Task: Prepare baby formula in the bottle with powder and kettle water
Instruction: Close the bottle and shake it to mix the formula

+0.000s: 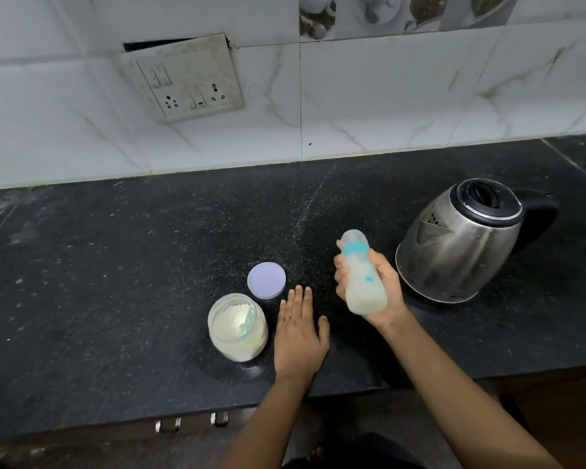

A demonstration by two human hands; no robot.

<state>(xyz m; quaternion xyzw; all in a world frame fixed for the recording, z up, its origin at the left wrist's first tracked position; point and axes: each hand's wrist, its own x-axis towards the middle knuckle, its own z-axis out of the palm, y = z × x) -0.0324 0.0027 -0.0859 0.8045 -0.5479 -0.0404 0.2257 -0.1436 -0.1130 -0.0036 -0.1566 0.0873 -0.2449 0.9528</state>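
My right hand (pixel 384 289) grips a baby bottle (pixel 362 275) above the counter, tilted with its capped top pointing up and left. The bottle has a teal collar and holds milky white liquid. My left hand (pixel 300 333) lies flat on the black counter with fingers apart and a ring on one finger, holding nothing. Just left of it stands an open clear jar of white powder (pixel 237 328) with a pale green scoop inside. The jar's round lilac lid (pixel 266 280) lies flat behind the jar. A steel kettle (pixel 460 242), lid shut, stands right of the bottle.
The black stone counter (pixel 115 265) runs to a white tiled wall with a loose switch and socket plate (pixel 186 79). The counter's front edge is close to me, with drawer handles (pixel 192 423) below it. Specks of powder dot the counter behind the lid.
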